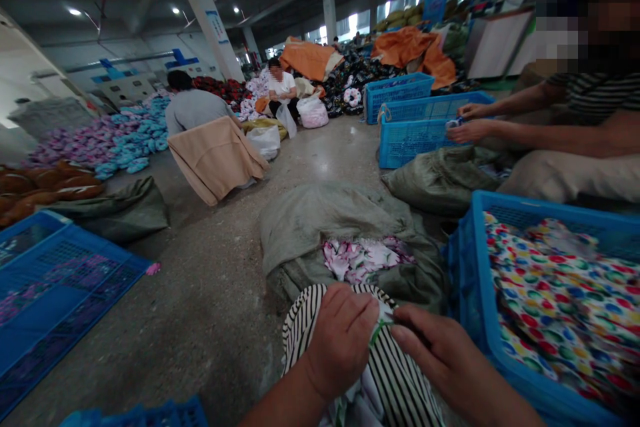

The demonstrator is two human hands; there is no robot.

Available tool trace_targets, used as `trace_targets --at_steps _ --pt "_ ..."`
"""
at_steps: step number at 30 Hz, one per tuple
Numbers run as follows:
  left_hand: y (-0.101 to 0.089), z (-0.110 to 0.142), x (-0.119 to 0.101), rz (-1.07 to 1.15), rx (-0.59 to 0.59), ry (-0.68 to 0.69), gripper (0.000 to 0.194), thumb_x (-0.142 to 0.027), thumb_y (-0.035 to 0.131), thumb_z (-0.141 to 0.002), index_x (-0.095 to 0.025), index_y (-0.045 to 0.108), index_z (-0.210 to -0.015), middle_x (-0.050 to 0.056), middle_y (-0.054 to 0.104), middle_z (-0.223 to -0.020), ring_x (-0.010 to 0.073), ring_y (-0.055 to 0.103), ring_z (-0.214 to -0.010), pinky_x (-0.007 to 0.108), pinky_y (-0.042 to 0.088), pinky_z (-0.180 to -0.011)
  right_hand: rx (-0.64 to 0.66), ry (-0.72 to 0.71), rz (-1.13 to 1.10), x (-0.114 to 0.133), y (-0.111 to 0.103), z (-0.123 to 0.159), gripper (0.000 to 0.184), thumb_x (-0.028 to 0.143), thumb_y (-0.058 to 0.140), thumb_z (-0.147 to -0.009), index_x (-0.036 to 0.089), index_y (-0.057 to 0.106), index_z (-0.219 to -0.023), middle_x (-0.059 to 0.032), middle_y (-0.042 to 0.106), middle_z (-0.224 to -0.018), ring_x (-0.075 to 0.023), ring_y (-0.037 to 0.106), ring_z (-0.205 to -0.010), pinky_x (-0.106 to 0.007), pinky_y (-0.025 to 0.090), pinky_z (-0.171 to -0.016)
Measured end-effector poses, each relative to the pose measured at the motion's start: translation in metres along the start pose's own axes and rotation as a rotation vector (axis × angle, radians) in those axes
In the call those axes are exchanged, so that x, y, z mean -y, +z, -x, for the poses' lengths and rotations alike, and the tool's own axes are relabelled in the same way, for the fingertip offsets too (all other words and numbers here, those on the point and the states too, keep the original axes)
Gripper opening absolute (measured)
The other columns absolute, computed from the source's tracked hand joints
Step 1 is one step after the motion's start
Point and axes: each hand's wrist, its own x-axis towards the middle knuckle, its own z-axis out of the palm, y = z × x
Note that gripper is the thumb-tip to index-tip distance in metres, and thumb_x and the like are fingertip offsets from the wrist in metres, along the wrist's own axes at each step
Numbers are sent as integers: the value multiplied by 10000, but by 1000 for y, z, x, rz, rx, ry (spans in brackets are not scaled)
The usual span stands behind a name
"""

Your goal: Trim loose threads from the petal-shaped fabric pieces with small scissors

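Note:
My left hand (343, 337) is closed in a fist on a small white and green piece of fabric (384, 320) at the bottom centre. My right hand (440, 353) pinches the same piece from the right. Both hands rest over my lap, which is covered in black and white striped cloth (395, 380). Just beyond them an open grey-green sack (345, 220) lies on the floor, with pink and white floral fabric pieces (363, 258) showing in its mouth.
A blue crate (467, 280) full of polka-dot fabric stands at my right. A flat blue crate (60, 293) lies at left. A person at right handles something over other blue crates (405, 140). Two people sit farther back among fabric piles.

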Motion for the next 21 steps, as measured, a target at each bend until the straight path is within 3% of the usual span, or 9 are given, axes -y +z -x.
trace_targets --at_steps 16,18,21 --pt "0 -4 -3 132 -18 -36 275 -47 432 -738 -97 542 -985 104 637 -890 170 529 -815 366 431 -783 -2 -54 12 0 2 -2 295 341 369 -877 188 557 -710 -5 607 -663 -134 547 -617 -238 383 -595" --pt "1 -2 -3 134 -15 -44 287 -48 427 -736 -101 542 -994 103 635 -891 170 526 -819 370 428 -794 -38 -62 -33 -2 2 0 289 351 400 -861 192 577 -697 -4 605 -646 -137 544 -604 -239 384 -584" --pt "2 2 -1 162 -20 -99 317 -53 431 -734 -114 547 -1022 105 634 -902 178 525 -836 377 423 -801 -222 10 -272 -8 2 3 290 421 450 -821 196 603 -721 6 564 -560 -131 503 -529 -239 380 -530"
